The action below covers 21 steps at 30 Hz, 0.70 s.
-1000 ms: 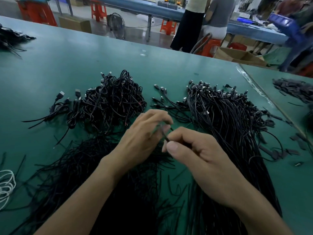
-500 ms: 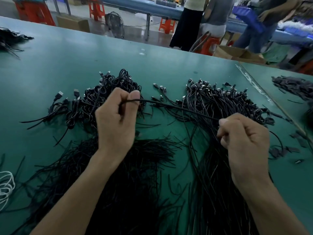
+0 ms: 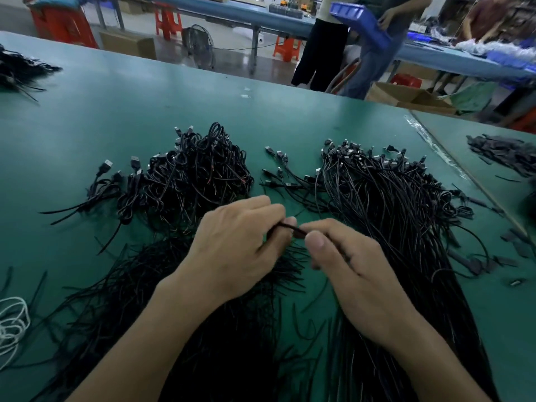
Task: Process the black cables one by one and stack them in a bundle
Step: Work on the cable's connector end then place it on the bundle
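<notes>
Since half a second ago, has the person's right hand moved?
Yes: the right hand moved left, off the long bundle of straight black cables, meeting the left hand.

The green table (image 3: 145,111) carries a tangled heap of black cables (image 3: 197,175) in the middle. To the right of it lies a long bundle of straight cables (image 3: 391,216), with a few single cables (image 3: 285,177) between them. Nearer lies a heap of thin black strands (image 3: 162,314). A white cord (image 3: 11,323) lies at the left edge, small black pieces (image 3: 522,250) lie at the right, and another black pile (image 3: 20,71) lies far to the left.
</notes>
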Available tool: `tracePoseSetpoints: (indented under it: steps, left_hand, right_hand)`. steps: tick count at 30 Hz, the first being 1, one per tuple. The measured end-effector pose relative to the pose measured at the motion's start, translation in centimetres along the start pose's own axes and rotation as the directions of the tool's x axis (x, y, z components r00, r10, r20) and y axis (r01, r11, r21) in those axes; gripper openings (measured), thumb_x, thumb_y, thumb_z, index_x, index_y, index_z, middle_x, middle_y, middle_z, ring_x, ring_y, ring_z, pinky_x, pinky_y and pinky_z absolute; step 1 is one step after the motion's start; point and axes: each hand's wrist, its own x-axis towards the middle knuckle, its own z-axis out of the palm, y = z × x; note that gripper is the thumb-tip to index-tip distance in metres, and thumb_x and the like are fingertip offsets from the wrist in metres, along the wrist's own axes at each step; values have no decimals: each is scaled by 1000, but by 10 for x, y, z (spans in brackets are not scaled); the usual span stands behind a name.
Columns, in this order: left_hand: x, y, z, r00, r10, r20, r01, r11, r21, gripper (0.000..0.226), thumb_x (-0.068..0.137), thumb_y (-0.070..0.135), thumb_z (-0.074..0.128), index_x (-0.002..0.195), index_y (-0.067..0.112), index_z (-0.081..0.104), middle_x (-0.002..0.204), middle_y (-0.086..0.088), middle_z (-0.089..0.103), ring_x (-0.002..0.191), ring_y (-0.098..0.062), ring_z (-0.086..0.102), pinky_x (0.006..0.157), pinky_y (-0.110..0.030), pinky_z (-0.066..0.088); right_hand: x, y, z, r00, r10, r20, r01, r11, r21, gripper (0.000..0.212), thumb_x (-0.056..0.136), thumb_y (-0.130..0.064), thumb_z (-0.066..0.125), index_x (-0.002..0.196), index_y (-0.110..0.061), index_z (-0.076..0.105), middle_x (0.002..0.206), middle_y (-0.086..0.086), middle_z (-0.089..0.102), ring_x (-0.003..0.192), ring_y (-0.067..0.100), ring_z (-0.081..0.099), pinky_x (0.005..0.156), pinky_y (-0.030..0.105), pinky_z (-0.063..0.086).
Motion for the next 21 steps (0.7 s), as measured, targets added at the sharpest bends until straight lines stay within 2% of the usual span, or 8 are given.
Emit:
tracePoseSetpoints:
  steps: [4, 7, 10, 12, 15, 17, 19, 21]
  left_hand:
    - [-1, -7, -1, 996, -80, -33, 77, 993, -89, 38, 93, 51, 41, 70, 24, 53, 59, 13, 47, 52, -9, 45, 50, -22, 28]
    - [-1, -12, -2, 977, -211, -28, 199, 951, -238, 49, 90, 62, 45, 62, 23, 47, 48, 10, 40, 44, -10, 38, 47, -26, 31]
    - [0, -10, -7, 941, -234, 244, 315, 869, -381, 64, 91, 72, 40, 60, 17, 51, 46, 10, 37, 41, -8, 32, 46, -32, 35]
    - [0, -6, -11, 849, -98, 520, 382, 794, -473, 62, 93, 68, 39, 57, 20, 55, 46, 10, 32, 42, -10, 29, 48, -33, 37]
    - [-2, 3, -18, 730, 176, 660, 485, 547, -682, 56, 101, 55, 41, 57, 25, 56, 50, 1, 30, 42, -11, 24, 44, -23, 25]
    - [-2, 8, -25, 762, 239, 601, 552, 244, -797, 46, 99, 47, 42, 64, 24, 60, 51, 3, 28, 42, -9, 20, 41, -17, 22]
    - [2, 8, -25, 832, 155, 532, 540, -15, -841, 39, 98, 43, 46, 73, 22, 66, 53, 9, 27, 43, -5, 19, 39, -13, 19]
    - [6, 6, -21, 899, -7, 438, 433, -146, -890, 36, 97, 43, 48, 85, 20, 73, 54, 11, 31, 44, -2, 22, 37, -13, 19]
  right_hand:
    - [5, -2, -4, 970, -25, -241, 36, 998, 42, 27, 98, -40, 51, 79, -30, 68, 57, -15, 53, 49, 1, 43, 49, 7, 31]
    - [8, 2, -14, 910, 57, -410, 23, 982, 189, 33, 98, -47, 50, 75, -32, 67, 54, -10, 45, 50, 5, 35, 48, 17, 29]
    - [14, 9, -21, 853, 144, -502, -5, 964, 267, 34, 98, -45, 48, 74, -31, 68, 56, -8, 40, 53, 11, 32, 49, 39, 24]
    - [18, 14, -21, 837, 196, -511, -63, 962, 266, 33, 99, -43, 49, 75, -32, 69, 54, -10, 40, 52, 10, 32, 47, 33, 26]
    - [21, 24, -15, 887, 242, -393, -198, 969, 149, 31, 93, -48, 52, 75, -31, 71, 52, -3, 53, 45, 16, 39, 47, 21, 34]
    - [18, 28, -7, 938, 275, -209, -275, 961, 28, 35, 86, -55, 52, 74, -29, 72, 61, -2, 63, 51, 16, 51, 52, 26, 38]
    - [12, 26, 4, 965, 259, -28, -259, 966, -9, 38, 83, -60, 49, 75, -30, 71, 56, -5, 53, 51, 15, 44, 50, 32, 33]
    - [4, 19, 12, 973, 215, 87, -214, 977, -19, 32, 89, -58, 48, 79, -36, 68, 54, -8, 46, 52, 14, 40, 48, 37, 31]
